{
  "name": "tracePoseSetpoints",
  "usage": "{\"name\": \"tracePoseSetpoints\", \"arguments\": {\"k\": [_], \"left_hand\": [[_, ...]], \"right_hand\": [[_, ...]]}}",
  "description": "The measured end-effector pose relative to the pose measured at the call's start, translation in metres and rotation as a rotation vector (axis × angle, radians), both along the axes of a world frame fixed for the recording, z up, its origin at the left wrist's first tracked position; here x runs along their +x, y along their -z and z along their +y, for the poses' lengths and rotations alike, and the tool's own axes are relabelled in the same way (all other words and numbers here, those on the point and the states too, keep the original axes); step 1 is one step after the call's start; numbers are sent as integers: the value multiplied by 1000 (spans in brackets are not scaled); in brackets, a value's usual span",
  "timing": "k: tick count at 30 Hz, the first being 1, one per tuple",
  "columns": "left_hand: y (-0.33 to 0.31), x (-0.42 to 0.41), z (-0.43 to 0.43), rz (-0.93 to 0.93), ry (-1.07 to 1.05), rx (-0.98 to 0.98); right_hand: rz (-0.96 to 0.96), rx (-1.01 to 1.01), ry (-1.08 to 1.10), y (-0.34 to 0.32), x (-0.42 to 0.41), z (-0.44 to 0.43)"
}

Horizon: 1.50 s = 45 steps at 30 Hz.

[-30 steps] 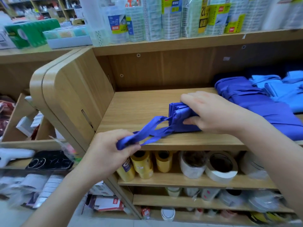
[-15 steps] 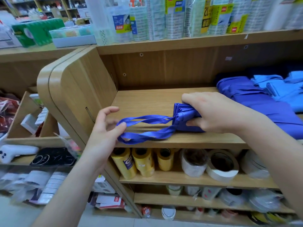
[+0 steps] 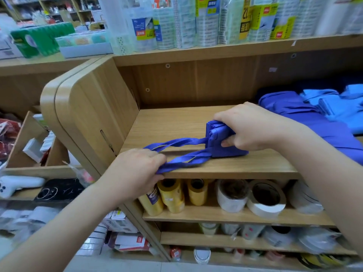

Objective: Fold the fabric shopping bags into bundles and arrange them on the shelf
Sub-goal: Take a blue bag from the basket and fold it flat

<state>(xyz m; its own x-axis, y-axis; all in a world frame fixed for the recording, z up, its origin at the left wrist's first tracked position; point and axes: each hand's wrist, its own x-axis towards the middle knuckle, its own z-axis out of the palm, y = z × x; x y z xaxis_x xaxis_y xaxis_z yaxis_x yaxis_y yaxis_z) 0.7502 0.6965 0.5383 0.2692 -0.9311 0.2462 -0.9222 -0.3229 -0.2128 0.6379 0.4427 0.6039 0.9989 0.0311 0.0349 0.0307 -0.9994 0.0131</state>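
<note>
A dark blue fabric bag folded into a small bundle (image 3: 218, 142) lies on the wooden shelf (image 3: 235, 165). My right hand (image 3: 247, 128) grips the bundle from above, thumb underneath its near side. Two long blue handles (image 3: 182, 152) stretch left from the bundle across the shelf. My left hand (image 3: 135, 169) holds the handles' far end at the shelf's front edge, fingers curled over them. The bundle's right part is hidden under my right hand.
A pile of dark blue bags (image 3: 306, 122) and light blue bags (image 3: 337, 107) fills the shelf's right side. A rounded wooden side panel (image 3: 84, 114) closes the left. Tape rolls (image 3: 265, 197) sit on the shelf below; packaged goods (image 3: 196, 20) stand above.
My left hand has closed over the handles' end and moved right and down to the shelf's front edge. The right hand stays on the bundle.
</note>
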Motion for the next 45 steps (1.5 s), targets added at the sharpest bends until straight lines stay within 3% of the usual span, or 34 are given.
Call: {"name": "tracePoseSetpoints", "arguments": {"k": [2, 6, 12, 16, 23, 27, 31, 34, 37, 40, 42, 45], "left_hand": [[-4, 0, 8, 226, 48, -47], [-29, -16, 20, 1012, 92, -183], [-47, -30, -4, 1571, 370, -546], [-41, -7, -21, 1967, 434, -560], [-22, 6, -40, 2351, 483, -833], [-22, -2, -52, 2442, 616, -878], [-17, -5, -43, 2499, 674, -1039], [-23, -12, -36, 2325, 487, -1070], [-29, -11, -26, 1891, -84, -1101], [-31, 1, -10, 1429, -277, -1096], [-39, 2, -1, 985, -201, -937], [-59, 11, -8, 78, -53, -509]], "right_hand": [[-4, -2, 33, -1, 2, -1], [15, -9, 51, -1, 6, -5], [27, 12, 23, 1, 8, 2], [-50, -72, -56, 4, 1, 11], [-199, -249, -106, 20, -6, 27], [-319, -199, -168, 29, 6, 26], [-310, -173, -178, 28, 16, 20], [-287, -95, -208, 21, 21, 13], [-193, -72, -219, 14, 24, 9], [-125, -62, -227, 11, 26, 7], [-87, -56, -233, 9, 27, 7], [-73, -39, -259, 7, 29, 7]]}}
